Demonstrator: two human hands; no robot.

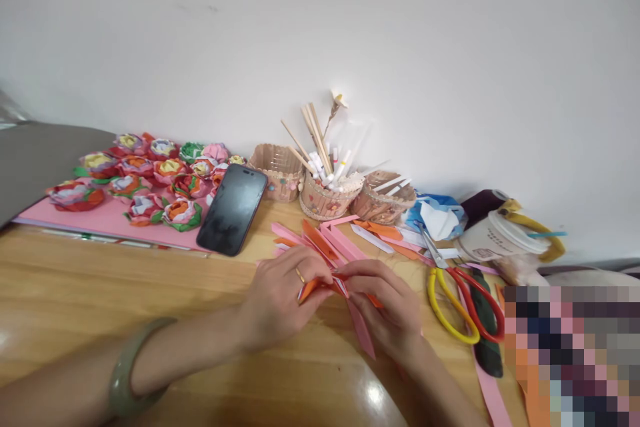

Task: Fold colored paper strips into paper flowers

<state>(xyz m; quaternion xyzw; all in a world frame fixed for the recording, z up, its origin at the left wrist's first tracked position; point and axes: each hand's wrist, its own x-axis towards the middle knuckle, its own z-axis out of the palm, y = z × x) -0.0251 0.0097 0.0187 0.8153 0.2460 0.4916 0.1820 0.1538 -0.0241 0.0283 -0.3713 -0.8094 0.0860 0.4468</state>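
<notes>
My left hand, with a ring on one finger and a green bangle on the wrist, pinches a folded orange paper piece. Close beside it, my right hand is closed on the other side of the same folded paper, fingertips nearly touching the left ones. A pink strip hangs down between the hands. Just behind the fingers lie loose pink and orange paper strips on the wooden table. My fingers partly hide the folded piece.
Folded paper flowers cover a pink sheet at left, beside a phone. Three decorated baskets stand at the back, the middle one with sticks and pens. Scissors, a dark green tool and a paper cup are at right.
</notes>
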